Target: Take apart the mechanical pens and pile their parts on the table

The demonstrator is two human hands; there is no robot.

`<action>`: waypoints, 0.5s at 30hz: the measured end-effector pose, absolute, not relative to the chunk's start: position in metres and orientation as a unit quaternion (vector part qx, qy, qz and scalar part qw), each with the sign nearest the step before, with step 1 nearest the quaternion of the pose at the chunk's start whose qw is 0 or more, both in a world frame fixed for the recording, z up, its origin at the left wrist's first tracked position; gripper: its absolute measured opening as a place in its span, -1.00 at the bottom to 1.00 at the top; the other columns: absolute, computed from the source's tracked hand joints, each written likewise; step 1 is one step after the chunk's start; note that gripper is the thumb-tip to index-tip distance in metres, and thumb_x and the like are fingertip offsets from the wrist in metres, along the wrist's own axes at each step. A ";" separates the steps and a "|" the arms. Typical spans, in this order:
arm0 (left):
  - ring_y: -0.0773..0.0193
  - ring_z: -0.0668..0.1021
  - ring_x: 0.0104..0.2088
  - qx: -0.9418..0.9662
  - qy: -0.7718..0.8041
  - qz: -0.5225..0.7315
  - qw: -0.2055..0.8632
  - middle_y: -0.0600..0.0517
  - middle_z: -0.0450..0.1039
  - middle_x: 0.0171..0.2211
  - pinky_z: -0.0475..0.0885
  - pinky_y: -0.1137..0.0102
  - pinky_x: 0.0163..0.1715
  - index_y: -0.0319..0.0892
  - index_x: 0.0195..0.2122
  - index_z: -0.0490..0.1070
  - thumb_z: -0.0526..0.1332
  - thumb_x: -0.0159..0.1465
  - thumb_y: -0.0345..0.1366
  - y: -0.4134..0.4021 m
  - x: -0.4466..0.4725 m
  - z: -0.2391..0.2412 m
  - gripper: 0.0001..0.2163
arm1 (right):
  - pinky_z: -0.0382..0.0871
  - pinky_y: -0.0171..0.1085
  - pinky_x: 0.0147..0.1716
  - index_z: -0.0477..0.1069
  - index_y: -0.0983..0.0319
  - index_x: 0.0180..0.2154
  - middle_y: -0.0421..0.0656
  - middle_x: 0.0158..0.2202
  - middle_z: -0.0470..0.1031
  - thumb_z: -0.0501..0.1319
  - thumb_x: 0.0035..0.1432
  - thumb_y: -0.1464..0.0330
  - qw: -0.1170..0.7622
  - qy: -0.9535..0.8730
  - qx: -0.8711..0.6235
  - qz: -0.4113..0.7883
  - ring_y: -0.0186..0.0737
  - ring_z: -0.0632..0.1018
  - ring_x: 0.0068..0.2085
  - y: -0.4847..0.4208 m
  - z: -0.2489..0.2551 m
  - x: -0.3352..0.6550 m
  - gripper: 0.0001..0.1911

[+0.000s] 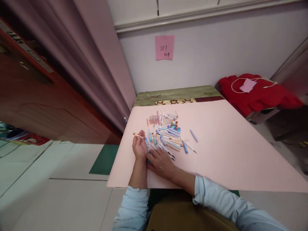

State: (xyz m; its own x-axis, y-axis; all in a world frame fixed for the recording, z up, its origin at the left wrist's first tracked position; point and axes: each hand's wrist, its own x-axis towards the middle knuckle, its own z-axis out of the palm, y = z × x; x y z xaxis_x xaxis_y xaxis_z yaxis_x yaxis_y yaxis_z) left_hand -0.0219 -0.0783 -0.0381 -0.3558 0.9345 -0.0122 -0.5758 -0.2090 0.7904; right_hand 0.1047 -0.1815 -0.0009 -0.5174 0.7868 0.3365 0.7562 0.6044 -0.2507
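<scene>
A heap of pen parts (166, 133) lies on a pink sheet (228, 150) covering the table: blue barrels, orange and pink caps, thin white refills. My left hand (139, 148) is closed on a small orange pen piece (137, 135) that sticks out to the left above its fingers. Just beside it, my right hand (160, 163) rests palm down at the near edge of the heap, fingers curled toward a blue piece near the left hand. Whether it holds anything is hidden. One blue barrel (193, 135) lies apart to the right.
A green patterned tabletop (178, 94) shows beyond the pink sheet. Red cloth (260, 93) with a white cable and pink note lies at the right. A pink sticky note (164, 47) is on the wall. A curtain (96, 64) and wooden door (36, 102) stand left.
</scene>
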 end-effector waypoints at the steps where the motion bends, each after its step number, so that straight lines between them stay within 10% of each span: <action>1: 0.15 0.53 0.02 0.247 0.363 0.734 0.518 -0.17 0.50 -0.01 0.26 0.20 0.15 -0.22 -0.28 0.47 0.32 0.14 -0.24 -0.077 -0.021 -0.038 -0.82 | 0.22 -0.11 -0.18 0.39 0.23 -0.14 -0.04 -0.14 0.47 0.24 0.19 0.26 0.208 -0.869 -0.449 0.027 -0.06 0.41 -0.15 -0.179 -0.002 0.104 -0.77; 10: 0.17 0.48 0.06 0.275 0.445 0.701 0.485 -0.13 0.46 0.06 0.31 0.28 0.09 -0.19 -0.17 0.48 0.28 0.19 -0.17 -0.079 0.009 -0.032 -0.75 | 0.17 -0.07 -0.01 0.40 0.23 -0.03 -0.02 -0.07 0.48 0.18 0.18 0.30 0.261 -0.834 -0.485 0.024 -0.04 0.40 -0.04 -0.178 0.013 0.154 -0.69; 15: 0.21 0.50 -0.01 0.351 0.495 0.672 0.425 -0.09 0.44 0.07 0.35 0.31 0.02 -0.17 -0.17 0.46 0.26 0.22 -0.14 -0.082 0.007 -0.032 -0.76 | 0.21 -0.15 -0.10 0.40 0.25 -0.03 0.03 -0.08 0.48 0.10 0.26 0.25 0.245 -0.624 -0.742 0.006 -0.06 0.43 -0.08 -0.162 0.015 0.256 -0.69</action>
